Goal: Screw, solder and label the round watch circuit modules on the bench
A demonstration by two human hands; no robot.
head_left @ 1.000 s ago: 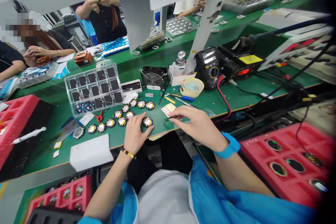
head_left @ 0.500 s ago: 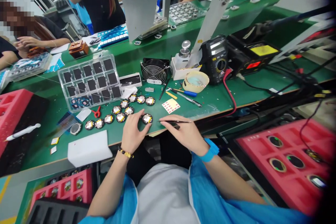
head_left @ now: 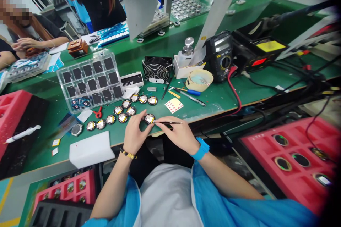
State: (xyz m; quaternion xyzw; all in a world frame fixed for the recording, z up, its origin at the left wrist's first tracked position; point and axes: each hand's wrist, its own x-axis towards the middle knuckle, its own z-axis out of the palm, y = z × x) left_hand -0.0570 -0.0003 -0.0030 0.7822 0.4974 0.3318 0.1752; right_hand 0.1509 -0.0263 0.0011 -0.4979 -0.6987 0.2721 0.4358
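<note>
My left hand (head_left: 135, 131) grips a round watch module (head_left: 150, 118) between thumb and fingers at the bench's front edge. The module has a dark rim, a silver middle and a yellow strip. In my right hand (head_left: 179, 135) are dark, thin tweezers (head_left: 169, 123), held almost level, their tip at the module's right side. Whether the tip touches it I cannot tell. Several similar round modules (head_left: 123, 117) lie in uneven rows left of and behind my left hand. Just beyond my right hand lies a sheet of small red-marked stickers (head_left: 174, 105).
A clear compartment box (head_left: 92, 81), a small fan (head_left: 157, 69), a yellowish bowl (head_left: 199, 79) and a multimeter (head_left: 220, 56) stand behind. A white foam block (head_left: 90, 149) lies front left. Red foam trays (head_left: 290, 138) flank me. Co-workers sit across the bench.
My right hand has moved left with the tweezers, bringing their tip up to the round watch module. My left hand keeps its grip on the module in about the same spot.
</note>
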